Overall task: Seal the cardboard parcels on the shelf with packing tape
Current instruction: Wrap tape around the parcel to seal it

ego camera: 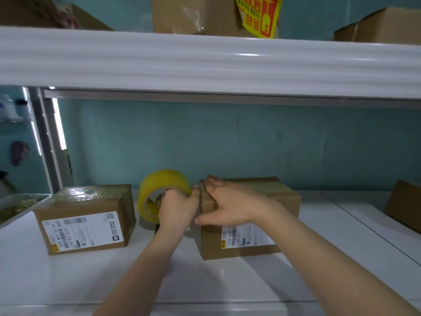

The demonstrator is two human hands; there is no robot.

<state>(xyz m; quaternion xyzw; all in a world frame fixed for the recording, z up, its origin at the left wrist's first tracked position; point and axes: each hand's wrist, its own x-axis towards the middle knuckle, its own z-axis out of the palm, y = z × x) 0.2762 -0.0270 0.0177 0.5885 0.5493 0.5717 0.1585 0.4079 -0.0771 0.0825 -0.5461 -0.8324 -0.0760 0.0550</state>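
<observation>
Head view hides the left hand's (176, 208) fingertips inside the core of the yellow packing-tape roll (163, 182). It grips the roll on edge, core facing front-left, against the brown cardboard parcel (275, 199) on the white shelf (227, 283). The right hand (227, 201) lies spread over the parcel's left end. The parcel's long axis runs left-right, and its label print is blurred.

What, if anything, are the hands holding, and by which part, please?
The left hand grips the yellow tape roll by its rim, fingers in the core. The right hand holds nothing, pressing flat on the parcel at its top-left edge.
</observation>
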